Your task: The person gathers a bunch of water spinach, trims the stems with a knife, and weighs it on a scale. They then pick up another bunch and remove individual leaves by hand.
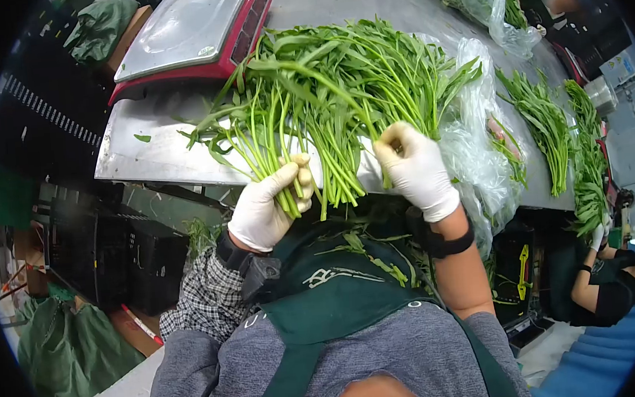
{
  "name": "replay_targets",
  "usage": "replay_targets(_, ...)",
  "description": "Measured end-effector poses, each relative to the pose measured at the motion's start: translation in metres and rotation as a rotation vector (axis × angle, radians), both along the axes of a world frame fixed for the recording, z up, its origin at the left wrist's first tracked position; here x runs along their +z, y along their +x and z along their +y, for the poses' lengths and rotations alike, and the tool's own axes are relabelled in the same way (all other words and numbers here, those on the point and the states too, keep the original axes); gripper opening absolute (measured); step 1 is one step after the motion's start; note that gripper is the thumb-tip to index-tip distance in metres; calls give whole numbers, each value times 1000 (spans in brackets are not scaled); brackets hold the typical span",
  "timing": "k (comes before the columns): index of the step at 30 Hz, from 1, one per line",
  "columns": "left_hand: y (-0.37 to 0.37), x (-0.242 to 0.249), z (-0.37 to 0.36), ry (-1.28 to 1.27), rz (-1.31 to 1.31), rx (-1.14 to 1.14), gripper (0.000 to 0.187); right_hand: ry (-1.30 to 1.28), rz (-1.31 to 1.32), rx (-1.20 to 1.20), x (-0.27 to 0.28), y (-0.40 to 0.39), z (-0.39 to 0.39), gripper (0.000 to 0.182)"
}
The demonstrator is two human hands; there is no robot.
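Observation:
In a white glove, my left hand (263,212) is closed around the lower stems of a small bunch of water spinach (264,139) at the table's near edge. My right hand (421,172), also gloved in white, pinches a single water spinach stem (347,95) that slants up and left across the greens. Between and beyond both hands, a large heap of water spinach (389,66) lies on the metal table, its cut stem ends pointing toward me. Some stems hang over the edge between my hands.
A red scale (192,29) with a metal pan stands at the back left. Clear plastic bags (481,148) lie right of the heap. More bundled greens (543,125) are farther right. Two co-workers are on the right, one (611,280) handling greens. Leaf scraps lie on my apron (351,244).

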State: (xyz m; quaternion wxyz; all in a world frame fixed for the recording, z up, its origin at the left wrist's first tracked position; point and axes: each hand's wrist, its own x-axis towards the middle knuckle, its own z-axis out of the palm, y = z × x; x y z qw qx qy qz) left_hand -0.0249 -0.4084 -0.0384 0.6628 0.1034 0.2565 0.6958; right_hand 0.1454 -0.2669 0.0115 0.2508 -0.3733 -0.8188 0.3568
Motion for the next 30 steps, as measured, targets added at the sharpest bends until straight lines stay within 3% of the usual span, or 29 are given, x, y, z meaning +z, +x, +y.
replay_targets(1,1,3,0,-22,35,43,22,-156,116,12,1,-2,-1,11)
replay_targets(2,4,4,3,-86,59,45,22,-117,108,26,5,-3,-7,10)
replay_targets(5,14,2,6,-56,66,-11,23,70,72,130,3,-15,-36,12)
replay_targets(7,18,0,4,43,72,-11,24,325,75,205,-10,-21,-49,16)
replay_targets(9,31,3,7,-91,113,171,22,374,41,261,-13,-25,-60,19)
replay_targets(11,23,-1,3,-73,132,147,20,1,184,257,-12,-23,-60,16)
replay_targets(13,17,0,1,-73,64,91,21,-225,169,114,-11,-18,-52,16)
replay_targets(16,18,5,0,-39,54,82,21,-460,21,261,-4,-20,-48,12)
replay_targets(18,17,0,0,20,16,66,21,-807,371,265,-11,-24,-53,8)
replay_targets(19,16,1,1,42,21,49,20,-808,371,257,-14,-24,-53,8)
replay_targets(24,9,5,4,21,-96,141,16,-636,1045,-42,-20,-3,-37,8)
replay_targets(26,-4,-1,-2,-23,-11,165,17,-818,1453,29,11,44,-27,19)
replay_targets(29,-9,-10,-16,-178,81,172,18,-406,1333,280,41,54,-44,29)
replay_targets(30,-9,-15,-17,-221,160,122,17,-377,1112,311,30,52,-44,28)
